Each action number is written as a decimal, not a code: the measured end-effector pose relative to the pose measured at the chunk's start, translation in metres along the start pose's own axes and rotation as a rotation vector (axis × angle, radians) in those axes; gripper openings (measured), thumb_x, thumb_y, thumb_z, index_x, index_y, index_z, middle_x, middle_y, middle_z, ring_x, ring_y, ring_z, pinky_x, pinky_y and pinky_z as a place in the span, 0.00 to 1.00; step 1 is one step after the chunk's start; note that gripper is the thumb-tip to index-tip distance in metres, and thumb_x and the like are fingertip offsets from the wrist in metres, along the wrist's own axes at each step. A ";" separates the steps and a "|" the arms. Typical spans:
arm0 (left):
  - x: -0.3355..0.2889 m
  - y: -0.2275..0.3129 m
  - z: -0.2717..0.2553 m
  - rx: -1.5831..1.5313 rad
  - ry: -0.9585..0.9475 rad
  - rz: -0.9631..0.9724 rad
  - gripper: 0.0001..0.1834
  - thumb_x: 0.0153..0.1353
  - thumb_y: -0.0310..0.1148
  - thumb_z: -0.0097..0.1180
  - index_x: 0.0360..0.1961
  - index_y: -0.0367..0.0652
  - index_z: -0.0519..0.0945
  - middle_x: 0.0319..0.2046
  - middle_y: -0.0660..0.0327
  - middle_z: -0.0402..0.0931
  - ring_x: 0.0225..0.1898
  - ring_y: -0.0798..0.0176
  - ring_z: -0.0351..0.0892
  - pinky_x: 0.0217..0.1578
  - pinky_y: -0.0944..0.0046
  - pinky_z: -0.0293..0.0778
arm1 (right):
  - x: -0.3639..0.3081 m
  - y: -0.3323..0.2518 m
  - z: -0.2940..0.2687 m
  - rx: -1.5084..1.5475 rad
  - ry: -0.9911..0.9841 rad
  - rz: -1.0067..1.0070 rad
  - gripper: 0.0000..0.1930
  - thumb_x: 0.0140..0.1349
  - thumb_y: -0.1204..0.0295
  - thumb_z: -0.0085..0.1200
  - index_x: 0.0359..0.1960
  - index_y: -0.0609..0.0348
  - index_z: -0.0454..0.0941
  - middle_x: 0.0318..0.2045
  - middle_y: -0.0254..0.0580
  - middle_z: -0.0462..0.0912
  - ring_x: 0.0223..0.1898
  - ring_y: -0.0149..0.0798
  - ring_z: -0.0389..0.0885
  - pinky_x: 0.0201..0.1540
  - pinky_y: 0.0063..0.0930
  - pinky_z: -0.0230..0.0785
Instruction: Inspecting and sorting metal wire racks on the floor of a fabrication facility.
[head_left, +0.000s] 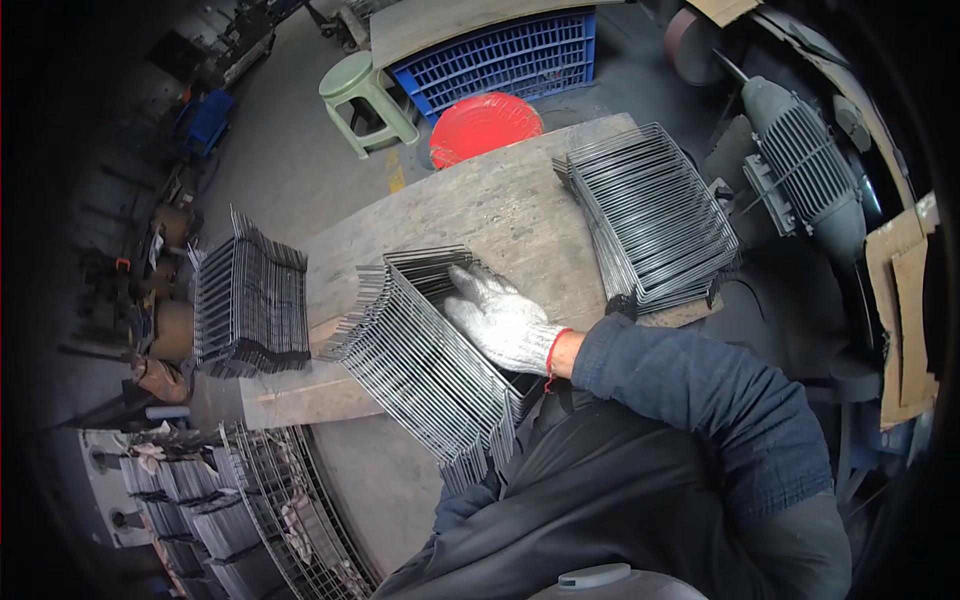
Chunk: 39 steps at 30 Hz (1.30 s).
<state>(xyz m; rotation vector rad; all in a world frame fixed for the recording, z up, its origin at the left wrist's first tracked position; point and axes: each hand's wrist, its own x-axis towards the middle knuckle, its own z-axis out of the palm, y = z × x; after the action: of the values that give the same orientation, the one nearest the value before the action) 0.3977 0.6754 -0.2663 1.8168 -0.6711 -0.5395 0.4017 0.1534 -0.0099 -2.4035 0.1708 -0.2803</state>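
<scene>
A nested bundle of bent metal wire frames (425, 355) lies at the near edge of a wooden board, tilted toward me. My right hand (505, 325), in a white knit glove with a red cuff edge, rests against the bundle's right side. Its fingers are stretched out toward the far end and do not wrap round the wires. Of my left arm only a dark blue sleeve (466, 507) shows, below the bundle's near end; the left hand is hidden. To the left stands another bundle of wire frames (250, 300), and a wider stack of wire frames (655, 220) lies at the right.
Under the work sits the wooden board (475, 205). Beyond it are a red round stool top (487, 128), a green stool (365, 100) and a blue crate (500, 65). A motor (805, 160) stands at the right; a wire cage (290, 510) is at lower left.
</scene>
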 end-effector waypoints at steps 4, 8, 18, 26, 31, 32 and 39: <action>-0.018 0.001 -0.034 -0.120 -0.065 -0.022 0.44 0.81 0.64 0.38 0.86 0.46 0.50 0.84 0.56 0.55 0.82 0.51 0.57 0.82 0.49 0.51 | 0.008 -0.025 0.010 0.190 0.081 0.335 0.38 0.81 0.42 0.34 0.83 0.54 0.59 0.82 0.68 0.54 0.80 0.77 0.53 0.81 0.70 0.44; 0.006 0.009 -0.035 -0.264 -0.114 -0.065 0.44 0.81 0.63 0.37 0.86 0.47 0.50 0.84 0.56 0.55 0.82 0.51 0.57 0.82 0.48 0.51 | 0.011 -0.057 -0.027 0.108 0.063 0.483 0.42 0.79 0.38 0.34 0.85 0.52 0.54 0.83 0.68 0.53 0.81 0.79 0.49 0.76 0.85 0.40; 0.356 0.154 0.171 -0.668 -0.192 -0.191 0.43 0.82 0.63 0.37 0.86 0.48 0.51 0.84 0.56 0.55 0.82 0.51 0.57 0.82 0.47 0.51 | 0.083 -0.099 -0.079 -0.239 0.009 0.442 0.37 0.77 0.45 0.43 0.82 0.48 0.64 0.82 0.60 0.58 0.80 0.76 0.51 0.68 0.98 0.39; 0.347 0.158 0.186 -1.006 -0.212 -0.346 0.42 0.82 0.63 0.36 0.86 0.49 0.52 0.84 0.56 0.56 0.82 0.51 0.57 0.82 0.46 0.52 | 0.111 -0.100 -0.036 -0.363 0.000 0.291 0.33 0.72 0.49 0.52 0.75 0.50 0.75 0.80 0.59 0.60 0.81 0.73 0.50 0.69 0.96 0.39; 0.340 0.163 0.198 -1.217 -0.227 -0.428 0.42 0.82 0.63 0.35 0.86 0.49 0.52 0.84 0.56 0.56 0.82 0.51 0.57 0.81 0.46 0.52 | 0.115 -0.092 -0.034 -0.348 0.039 0.276 0.33 0.71 0.49 0.54 0.73 0.50 0.76 0.79 0.59 0.62 0.79 0.71 0.54 0.69 0.96 0.39; 0.317 0.157 0.184 -1.258 -0.241 -0.445 0.42 0.82 0.63 0.35 0.86 0.49 0.52 0.84 0.56 0.56 0.82 0.51 0.57 0.81 0.46 0.52 | 0.113 -0.089 -0.036 -0.345 0.022 0.275 0.33 0.71 0.48 0.54 0.73 0.50 0.76 0.79 0.59 0.61 0.79 0.71 0.53 0.70 0.96 0.39; 0.248 0.154 0.178 -1.519 -0.290 -0.558 0.41 0.82 0.63 0.35 0.86 0.50 0.53 0.84 0.56 0.56 0.82 0.51 0.58 0.81 0.45 0.52 | 0.090 -0.093 -0.041 -0.280 -0.064 0.255 0.38 0.74 0.43 0.51 0.79 0.52 0.68 0.82 0.61 0.57 0.82 0.73 0.49 0.73 0.94 0.35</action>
<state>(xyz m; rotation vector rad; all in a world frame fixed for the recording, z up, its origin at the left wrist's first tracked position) 0.4370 0.3442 -0.1888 0.4253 0.1766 -1.2427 0.4829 0.1782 0.0959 -2.6257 0.5127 -0.0632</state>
